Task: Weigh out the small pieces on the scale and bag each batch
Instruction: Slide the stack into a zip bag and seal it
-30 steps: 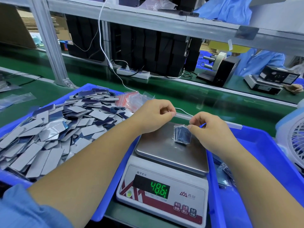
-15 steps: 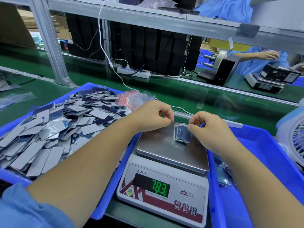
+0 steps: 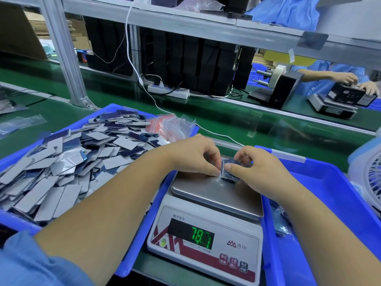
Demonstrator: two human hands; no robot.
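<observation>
Small pieces in a little clear bag (image 3: 228, 171) sit on the scale (image 3: 216, 195); left hand (image 3: 193, 155) and right hand (image 3: 259, 170) both pinch it.

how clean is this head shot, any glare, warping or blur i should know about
Head view: wide-angle warping bows the shelf rail and leans the post; soft glare streaks the scale pan; the display reads sharp at 78.7; the small bag between the left hand and right hand looks slightly soft; the hands cast only faint shadow, lighting even.
</observation>
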